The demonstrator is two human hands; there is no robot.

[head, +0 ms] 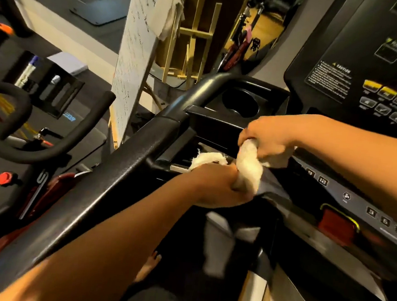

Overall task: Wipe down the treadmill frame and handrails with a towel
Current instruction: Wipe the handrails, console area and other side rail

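Gym clutter is filling the background: a whiteboard (135,56) on an easel, a spin bike handlebar (15,120) at left. Head view only. We are standing on the treadmill, facing its console (359,56). We are holding the white towel (249,166) bunched between both hands, just in front of the cup holder (241,102) and beside the left handrail (118,177). Left hand (215,188) fingers are wrapped tight around the towel's lower end; right hand (266,137) fingers are clamped on its upper end. Judgement: we are regripping or folding before wiping. For a clean pass, we should be presenting a flat fold, wrapping it around the handrail, and keeping clear of the red stop button (337,225).
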